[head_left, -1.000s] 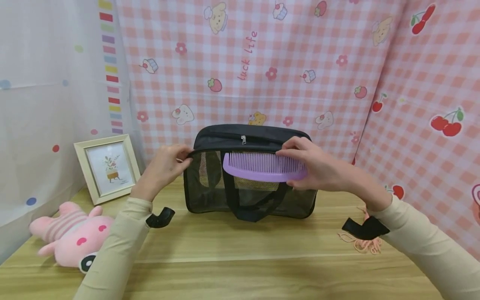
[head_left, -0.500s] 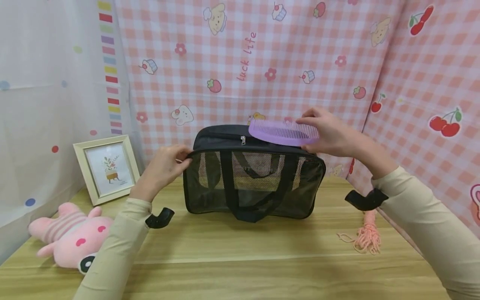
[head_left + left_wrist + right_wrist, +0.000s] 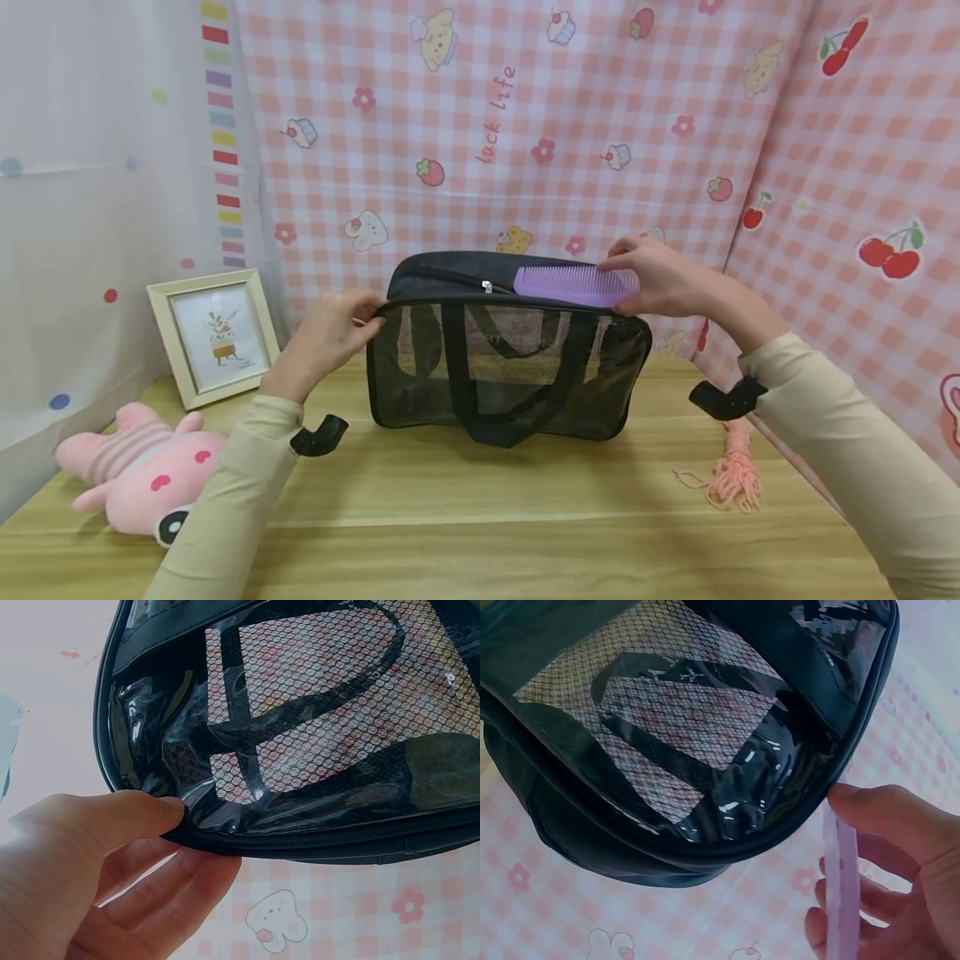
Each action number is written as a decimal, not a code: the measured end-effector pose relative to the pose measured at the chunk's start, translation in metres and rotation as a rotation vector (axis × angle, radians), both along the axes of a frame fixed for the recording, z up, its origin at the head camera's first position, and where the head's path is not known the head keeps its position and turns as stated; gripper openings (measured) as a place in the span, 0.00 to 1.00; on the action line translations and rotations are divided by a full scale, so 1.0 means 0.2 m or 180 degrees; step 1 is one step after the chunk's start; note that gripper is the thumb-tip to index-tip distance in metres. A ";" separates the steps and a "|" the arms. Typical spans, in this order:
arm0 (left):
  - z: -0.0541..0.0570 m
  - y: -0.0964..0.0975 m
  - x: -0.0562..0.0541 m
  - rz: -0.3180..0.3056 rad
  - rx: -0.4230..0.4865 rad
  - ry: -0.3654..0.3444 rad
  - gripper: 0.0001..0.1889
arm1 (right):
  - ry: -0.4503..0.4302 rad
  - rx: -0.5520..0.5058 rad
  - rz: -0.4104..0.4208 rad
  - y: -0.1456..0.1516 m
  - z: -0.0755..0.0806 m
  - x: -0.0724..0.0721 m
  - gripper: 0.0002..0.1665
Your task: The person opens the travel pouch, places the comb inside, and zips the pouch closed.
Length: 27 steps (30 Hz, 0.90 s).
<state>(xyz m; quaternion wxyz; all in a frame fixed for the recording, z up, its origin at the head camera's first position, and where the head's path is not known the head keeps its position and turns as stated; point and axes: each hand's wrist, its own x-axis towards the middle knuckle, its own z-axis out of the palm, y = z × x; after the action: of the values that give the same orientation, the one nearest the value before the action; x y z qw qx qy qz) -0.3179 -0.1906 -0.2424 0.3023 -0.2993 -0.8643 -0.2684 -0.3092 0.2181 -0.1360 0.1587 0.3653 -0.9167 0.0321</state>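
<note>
A black see-through bag [image 3: 420, 392] with mesh panels and dark straps stands upright on the table. My left hand [image 3: 330, 333] pinches its top left corner; the left wrist view shows the thumb [image 3: 150, 810] on the clear front and the fingers behind the edge. In my right hand [image 3: 660, 279] is a purple comb [image 3: 562, 283], teeth upward, held by its right end at the bag's top right. The comb's lower edge is partly hidden behind the bag's front rim. In the right wrist view the comb [image 3: 842, 892] shows edge-on beside the bag's corner.
A zipper pull [image 3: 487, 287] sits on the bag's top. At left are a framed picture [image 3: 217, 333] and a pink plush toy [image 3: 150, 475]. A bundle of pink cord [image 3: 737, 471] lies at right on the wooden table [image 3: 480, 533]. Checked curtains hang behind.
My right hand has lifted the comb from the bag's front, up and to the right, then lowered it slightly behind the front rim. The left hand has kept its grip on the corner.
</note>
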 end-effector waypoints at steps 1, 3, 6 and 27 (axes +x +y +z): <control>0.00 0.00 0.00 0.0003 0.0002 0.0002 0.07 | -0.0020 0.0045 0.0004 -0.01 0.01 0.00 0.29; 0.00 -0.01 0.00 0.0005 0.0003 0.0016 0.07 | -0.0076 0.0120 0.0019 -0.02 0.02 -0.01 0.28; -0.01 -0.01 0.00 0.0004 0.0001 0.0023 0.07 | -0.0194 0.0199 0.0064 -0.04 0.04 -0.01 0.26; 0.00 0.00 0.00 -0.0016 0.0017 0.0004 0.08 | -0.0770 0.0436 -0.0179 -0.09 0.10 -0.05 0.25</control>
<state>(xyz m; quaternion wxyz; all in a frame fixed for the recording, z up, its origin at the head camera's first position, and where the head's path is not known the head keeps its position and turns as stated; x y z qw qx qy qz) -0.3183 -0.1900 -0.2427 0.3030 -0.3008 -0.8626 -0.2713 -0.3185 0.1994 -0.1155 0.0225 0.3429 -0.9391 0.0087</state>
